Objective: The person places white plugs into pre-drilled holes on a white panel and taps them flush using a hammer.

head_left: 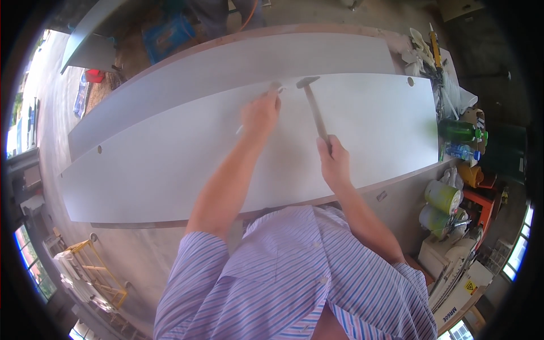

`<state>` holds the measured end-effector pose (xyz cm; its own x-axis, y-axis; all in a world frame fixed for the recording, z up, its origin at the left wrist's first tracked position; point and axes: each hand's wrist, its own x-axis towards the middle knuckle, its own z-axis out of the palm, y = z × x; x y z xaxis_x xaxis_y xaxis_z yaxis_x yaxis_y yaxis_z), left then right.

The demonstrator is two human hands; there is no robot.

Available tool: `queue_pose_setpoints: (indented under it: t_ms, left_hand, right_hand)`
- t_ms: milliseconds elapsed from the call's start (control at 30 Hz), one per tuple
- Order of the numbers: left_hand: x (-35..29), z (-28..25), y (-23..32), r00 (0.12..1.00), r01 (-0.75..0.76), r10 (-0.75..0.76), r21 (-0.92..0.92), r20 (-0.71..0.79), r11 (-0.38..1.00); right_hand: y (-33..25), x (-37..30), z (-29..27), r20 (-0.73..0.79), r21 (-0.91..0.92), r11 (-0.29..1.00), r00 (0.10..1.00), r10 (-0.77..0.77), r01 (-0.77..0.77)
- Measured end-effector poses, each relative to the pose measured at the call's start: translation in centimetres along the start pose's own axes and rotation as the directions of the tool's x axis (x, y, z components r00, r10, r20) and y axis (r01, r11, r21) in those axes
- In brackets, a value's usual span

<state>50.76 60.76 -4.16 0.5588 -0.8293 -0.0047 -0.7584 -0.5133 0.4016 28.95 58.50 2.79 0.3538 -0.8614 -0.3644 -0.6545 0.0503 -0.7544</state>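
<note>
Closest in is a striped shirt, the wearer's two bare forearms reaching out from it over a long white panel. The right hand is closed around the lower end of the wooden handle of a hammer, its metal head standing near the panel's far edge, just right of the other hand. The left hand is pinched shut at that edge on a slim pale piece; fingers hide most of it, so I can't fairly say whether it is a fastener, a peg or a small tool.

The job looks partway along: a round brown-centred spot sits near each end of the panel, seemingly already made, while at the left hand the hammer head is apart from the fingers and the pale piece does not look finished with.

The panel lies flat across the workbench, smooth and pale, with a gently glossy face and no clear damage; the lens bows its straight edges.

Just beyond lies a second, greyer panel. Off to the right are a green bottle, a clear blue-tinted bottle and a yellow caulking gun. Farthest away are a blue crate and another person's legs.
</note>
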Motion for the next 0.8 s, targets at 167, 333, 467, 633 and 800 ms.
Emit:
queue_pose_setpoints:
  t_ms: [167,333,467,633,800]
  left_hand:
    - [-0.2,-0.5,-0.3,0.999,-0.042,0.042,0.001,0.005,0.999]
    - [-0.1,-0.5,-0.4,0.999,-0.042,0.042,0.008,0.009,0.999]
    - [-0.2,-0.1,-0.6,0.997,-0.074,0.074,0.0,-0.029,0.997]
    - [-0.2,-0.7,-0.5,0.999,-0.036,0.037,-0.035,0.013,0.999]
    - [-0.2,-0.8,-0.4,0.999,-0.046,0.045,-0.084,-0.009,0.995]
  right_hand:
    - [-0.7,0.5,0.7,0.006,-0.045,0.998,0.999,-0.036,0.036]
    - [-0.9,0.9,1.1,0.01,-0.076,0.996,0.999,-0.052,0.052]
    - [-1.3,1.0,1.5,-0.023,-0.14,0.983,0.992,-0.122,0.118]
    - [-4.0,0.6,1.4,-0.168,0.032,0.964,0.952,-0.257,0.265]
    - [0.2,1.5,3.8,0.103,-0.476,0.869,0.99,-0.097,0.135]
